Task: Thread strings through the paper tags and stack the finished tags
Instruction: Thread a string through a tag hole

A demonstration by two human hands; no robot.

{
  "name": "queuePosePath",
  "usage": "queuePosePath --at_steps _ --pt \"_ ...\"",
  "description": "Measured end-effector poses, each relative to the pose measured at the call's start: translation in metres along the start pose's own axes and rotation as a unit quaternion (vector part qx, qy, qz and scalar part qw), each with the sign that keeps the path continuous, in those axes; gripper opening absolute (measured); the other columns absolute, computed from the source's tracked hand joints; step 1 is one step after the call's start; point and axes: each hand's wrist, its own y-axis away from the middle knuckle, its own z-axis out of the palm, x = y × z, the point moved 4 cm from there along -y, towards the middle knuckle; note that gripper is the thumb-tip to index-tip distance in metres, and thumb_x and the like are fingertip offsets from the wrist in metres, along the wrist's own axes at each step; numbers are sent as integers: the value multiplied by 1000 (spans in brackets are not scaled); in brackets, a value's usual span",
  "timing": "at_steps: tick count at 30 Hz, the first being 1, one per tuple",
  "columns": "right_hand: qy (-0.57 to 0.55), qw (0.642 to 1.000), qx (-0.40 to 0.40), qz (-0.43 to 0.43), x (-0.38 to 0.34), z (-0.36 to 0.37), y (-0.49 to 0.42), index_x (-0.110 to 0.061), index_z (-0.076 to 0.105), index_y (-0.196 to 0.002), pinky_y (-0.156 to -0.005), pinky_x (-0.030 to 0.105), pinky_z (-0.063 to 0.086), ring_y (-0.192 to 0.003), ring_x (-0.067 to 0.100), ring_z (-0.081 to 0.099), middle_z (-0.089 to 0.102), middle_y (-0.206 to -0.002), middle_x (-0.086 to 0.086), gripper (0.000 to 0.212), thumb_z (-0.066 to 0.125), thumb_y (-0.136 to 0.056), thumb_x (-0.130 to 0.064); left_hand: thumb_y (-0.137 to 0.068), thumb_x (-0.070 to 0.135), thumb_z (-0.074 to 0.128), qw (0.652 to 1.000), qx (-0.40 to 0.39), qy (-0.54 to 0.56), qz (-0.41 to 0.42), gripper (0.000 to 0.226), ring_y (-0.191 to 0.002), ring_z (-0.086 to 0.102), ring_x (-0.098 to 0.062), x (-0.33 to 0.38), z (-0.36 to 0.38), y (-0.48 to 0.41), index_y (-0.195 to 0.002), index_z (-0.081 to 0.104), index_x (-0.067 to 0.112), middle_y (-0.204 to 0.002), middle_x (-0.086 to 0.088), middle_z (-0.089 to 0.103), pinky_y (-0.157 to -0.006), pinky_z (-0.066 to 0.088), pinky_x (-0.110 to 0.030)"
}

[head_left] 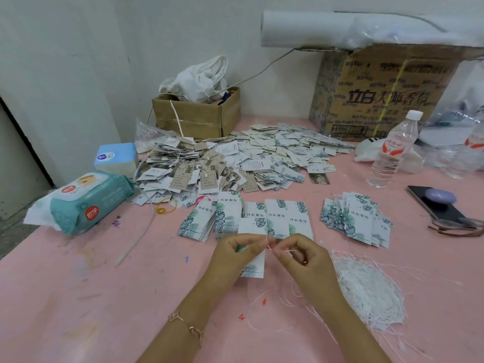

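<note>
left hand (235, 254) grip curled round paper tag (255, 268), right hand (303, 258) pinching white string (269, 244)

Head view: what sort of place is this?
Likely a small clothing-tag workshop: heaped paper tags, a bundle of white strings, and the left hand holding a tag while the right hand pinches a string.

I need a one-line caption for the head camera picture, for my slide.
Left hand holds a leaf-print tag while right hand pinches a white string at its top.
</note>
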Motion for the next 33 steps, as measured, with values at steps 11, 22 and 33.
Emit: queuePosePath --at_steps 11,22,33 --pt "93 994 53 -7 7 -5 -3 -32 64 -73 -56 15 30 -58 7 38 47 -68 -13 20 75 -80 -17 -62 35 78 993 114 31 5 28 -63 66 -9 -1 -13 -4 -81 80 14 -82 -1 76 -57 51 -18" --pt "135 989 54 -13 10 -10 -2 -35 65 -78 -58 14 34 -63 5 47 57 -72 -12 19 59 -94 -25 -73 33 71 989 138 20 40 14 -87 69 -2 2 -14 -3 -82 81 27 -91 3 77 -72 50 -12" --pt "-51 999 -14 -3 2 16 0 -30 62 -97 -59 25 41 -59 12 51 52 -63 5 11 66 -87 -28 -87 8 70 980 75 -117 144 33 -95 70 -3 4 9 8 -91 77 40 -92 14 76 -81 49 -12"
